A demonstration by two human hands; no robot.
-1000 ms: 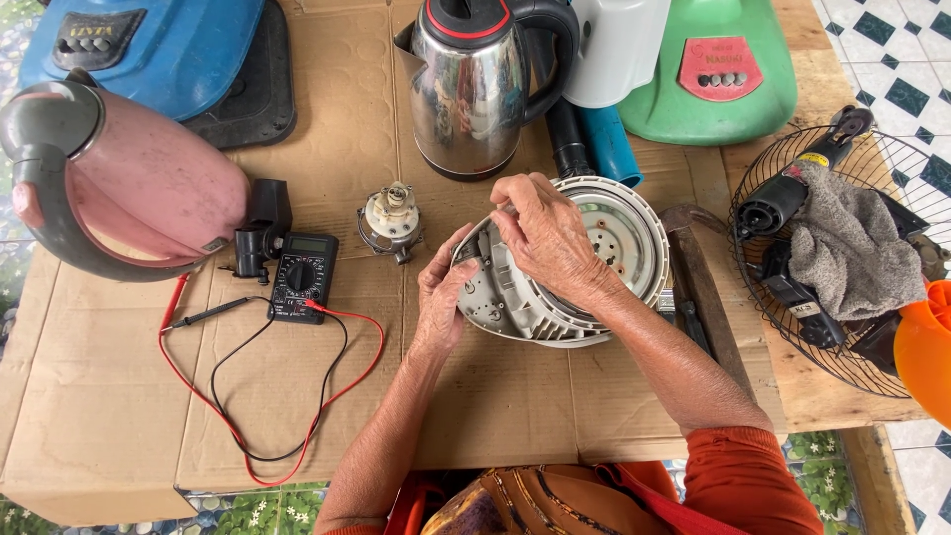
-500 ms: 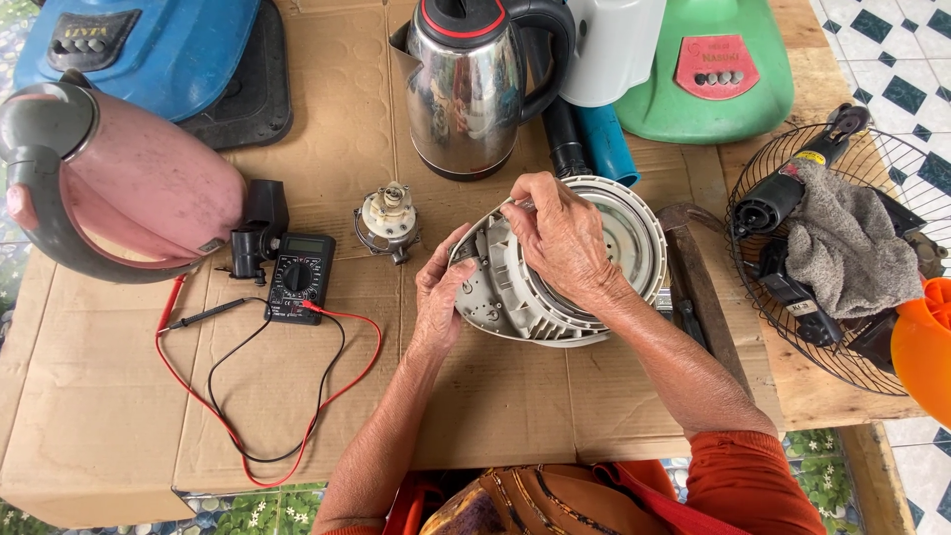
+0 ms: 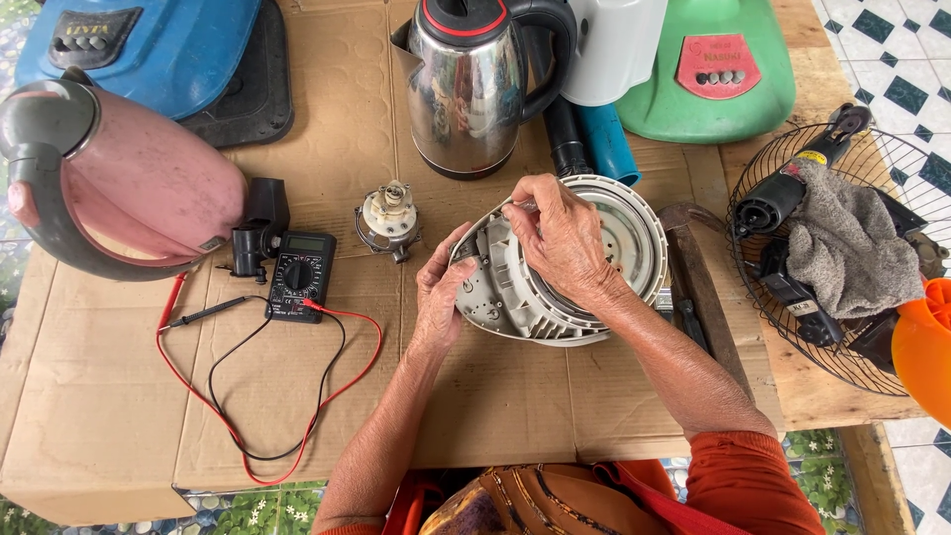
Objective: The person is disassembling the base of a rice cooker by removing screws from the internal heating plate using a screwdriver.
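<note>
We have the grey kettle base [image 3: 555, 287] flipped, still closed; left hand [image 3: 443, 292] grips its edge, right hand [image 3: 560, 238] pinches a thin tool into it.

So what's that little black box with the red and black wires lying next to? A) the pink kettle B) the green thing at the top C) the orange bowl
A: the black meter lies on the cardboard right beside the pink kettle.
</note>
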